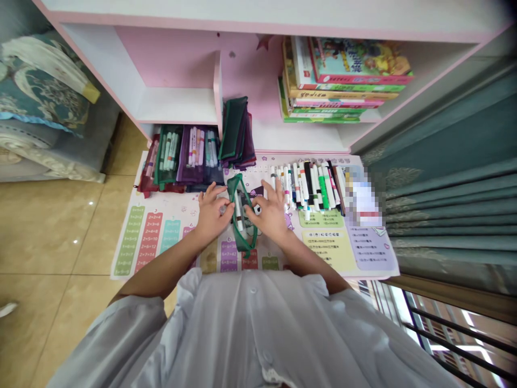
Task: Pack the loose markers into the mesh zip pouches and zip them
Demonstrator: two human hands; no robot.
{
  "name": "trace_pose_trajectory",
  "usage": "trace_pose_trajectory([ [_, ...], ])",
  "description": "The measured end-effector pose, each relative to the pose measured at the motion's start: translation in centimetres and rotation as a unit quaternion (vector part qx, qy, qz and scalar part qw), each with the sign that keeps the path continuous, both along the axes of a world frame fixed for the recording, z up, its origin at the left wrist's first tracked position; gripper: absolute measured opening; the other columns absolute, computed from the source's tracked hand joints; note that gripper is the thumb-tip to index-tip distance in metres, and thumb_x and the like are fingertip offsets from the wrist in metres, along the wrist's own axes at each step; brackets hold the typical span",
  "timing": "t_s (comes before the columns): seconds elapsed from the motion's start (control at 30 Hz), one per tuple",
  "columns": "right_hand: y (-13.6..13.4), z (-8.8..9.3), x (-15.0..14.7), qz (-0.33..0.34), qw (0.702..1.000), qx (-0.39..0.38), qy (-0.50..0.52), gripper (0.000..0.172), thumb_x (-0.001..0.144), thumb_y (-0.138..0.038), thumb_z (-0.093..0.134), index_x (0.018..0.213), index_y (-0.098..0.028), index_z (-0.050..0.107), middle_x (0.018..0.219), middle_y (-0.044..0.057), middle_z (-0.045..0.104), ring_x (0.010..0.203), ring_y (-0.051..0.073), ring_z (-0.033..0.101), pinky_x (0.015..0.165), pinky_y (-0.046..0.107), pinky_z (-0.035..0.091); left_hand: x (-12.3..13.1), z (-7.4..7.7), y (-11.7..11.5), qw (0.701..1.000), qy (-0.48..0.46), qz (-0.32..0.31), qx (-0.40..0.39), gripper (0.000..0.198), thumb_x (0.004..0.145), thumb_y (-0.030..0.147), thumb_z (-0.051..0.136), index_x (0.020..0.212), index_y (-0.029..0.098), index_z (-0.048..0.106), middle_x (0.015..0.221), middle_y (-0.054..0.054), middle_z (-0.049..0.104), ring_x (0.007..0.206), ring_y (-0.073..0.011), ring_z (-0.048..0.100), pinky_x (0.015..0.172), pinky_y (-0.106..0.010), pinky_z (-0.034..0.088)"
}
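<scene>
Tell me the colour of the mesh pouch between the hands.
The mesh pouch is dark green, best seen in the head view.

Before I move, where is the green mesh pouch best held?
Grip the green mesh pouch by its long green-trimmed edges from either side, as the left hand and right hand do now: it lies lengthwise, open, markers showing inside, so the rims likely hold best.

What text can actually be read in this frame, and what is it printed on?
On the printed mat: "2×2=4" and "2×5=10" in the red column, "6×7=42" in the purple column; the yellow panel's small print and the book covers are too small to read; one patch is pixelated.
</scene>
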State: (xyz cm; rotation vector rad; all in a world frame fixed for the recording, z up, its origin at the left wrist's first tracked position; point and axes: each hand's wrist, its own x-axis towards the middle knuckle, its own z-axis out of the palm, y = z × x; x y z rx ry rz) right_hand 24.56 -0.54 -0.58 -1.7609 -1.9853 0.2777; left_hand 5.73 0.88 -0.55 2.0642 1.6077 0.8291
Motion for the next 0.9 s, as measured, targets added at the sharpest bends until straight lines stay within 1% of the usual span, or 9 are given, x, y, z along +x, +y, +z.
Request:
trace_pose_trajectory([
  [0.07, 0.9, -0.2, 1.1, -0.047, 0.999, 0.005, -0.018, 0.023, 0.088, -0.037, 0.059, 0.082, -0.018, 0.069, 0.153, 0.015, 0.044, 0.153, 0.041, 0.014, 0.117, 0.065, 0.023, 0.0, 0.1, 0.0, 1.000, 0.000, -0.001, -0.004, 0.020, 0.087, 0.032, 0.058, 0.072, 0.022, 0.066, 0.129, -0.008, 0.066, 0.141, -0.0334, 0.043, 0.111, -0.062, 0.031],
  [0.13, 1.8, -0.6, 2.2, -0.094, 0.995, -0.009, -0.035, 0.024, 0.087, -0.036, 0.059, 0.090, -0.015, 0.070, 0.153, 0.019, 0.041, 0.152, 0.044, 0.014, 0.116, 0.067, 0.023, 0.0, 0.1, 0.0, 1.000, 0.001, 0.000, -0.010, 0.019, 0.087, 0.032, 0.058, 0.072, 0.022, 0.066, 0.130, -0.007, 0.066, 0.141, -0.0333, 0.043, 0.112, -0.062, 0.030],
  [0.23, 2.6, -1.3, 3.6, -0.126, 0.989, -0.035, -0.064, 0.024, 0.084, -0.030, 0.062, 0.095, -0.010, 0.070, 0.154, 0.024, 0.038, 0.151, 0.047, 0.014, 0.116, 0.067, 0.022, 0.0, 0.1, 0.0, 1.000, 0.006, 0.001, -0.016, 0.019, 0.087, 0.032, 0.058, 0.073, 0.023, 0.066, 0.131, -0.007, 0.065, 0.142, -0.0319, 0.042, 0.113, -0.061, 0.030],
  [0.37, 3.1, -2.3, 4.1, -0.134, 0.987, -0.042, -0.080, 0.022, 0.081, -0.027, 0.065, 0.094, -0.009, 0.070, 0.154, 0.025, 0.037, 0.151, 0.047, 0.012, 0.115, 0.069, 0.022, 0.0, 0.1, 0.0, 1.000, 0.009, 0.005, -0.017, 0.019, 0.087, 0.032, 0.058, 0.073, 0.023, 0.066, 0.131, -0.007, 0.065, 0.142, -0.0313, 0.041, 0.114, -0.060, 0.029],
  [0.5, 3.3, -2.7, 3.8, -0.134, 0.987, -0.035, -0.080, 0.019, 0.081, -0.026, 0.066, 0.091, -0.010, 0.071, 0.155, 0.025, 0.036, 0.151, 0.046, 0.012, 0.115, 0.069, 0.021, 0.0, 0.0, 0.0, 1.000, 0.004, 0.003, -0.013, 0.019, 0.087, 0.032, 0.059, 0.071, 0.023, 0.065, 0.130, -0.006, 0.065, 0.142, -0.0329, 0.042, 0.114, -0.061, 0.030],
  [0.7, 3.4, -2.1, 3.4, -0.129, 0.985, -0.065, -0.098, 0.020, 0.082, -0.025, 0.065, 0.086, -0.006, 0.072, 0.157, 0.027, 0.034, 0.151, 0.047, 0.011, 0.118, 0.067, 0.019, 0.0, 0.0, 0.0, 1.000, 0.004, 0.004, -0.014, 0.019, 0.087, 0.032, 0.059, 0.071, 0.023, 0.065, 0.130, -0.006, 0.065, 0.141, -0.0340, 0.042, 0.113, -0.062, 0.030],
  [0.8, 3.3, -1.7, 3.3, -0.120, 0.984, -0.079, -0.103, 0.020, 0.080, -0.023, 0.065, 0.086, -0.006, 0.072, 0.158, 0.026, 0.033, 0.151, 0.047, 0.011, 0.118, 0.069, 0.018, 0.0, 0.0, 0.0, 1.000, 0.003, 0.004, -0.015, 0.019, 0.087, 0.031, 0.059, 0.072, 0.022, 0.065, 0.131, -0.006, 0.065, 0.141, -0.0336, 0.043, 0.113, -0.063, 0.029],
  [0.9, 3.2, -1.4, 3.2, -0.101, 0.985, -0.097, -0.105, 0.020, 0.076, -0.025, 0.068, 0.081, -0.006, 0.073, 0.158, 0.025, 0.033, 0.151, 0.048, 0.009, 0.118, 0.069, 0.017, 0.0, 0.0, 0.0, 1.000, 0.005, 0.001, -0.018, 0.018, 0.087, 0.031, 0.059, 0.072, 0.022, 0.065, 0.131, -0.006, 0.065, 0.142, -0.0329, 0.042, 0.113, -0.062, 0.029],
])
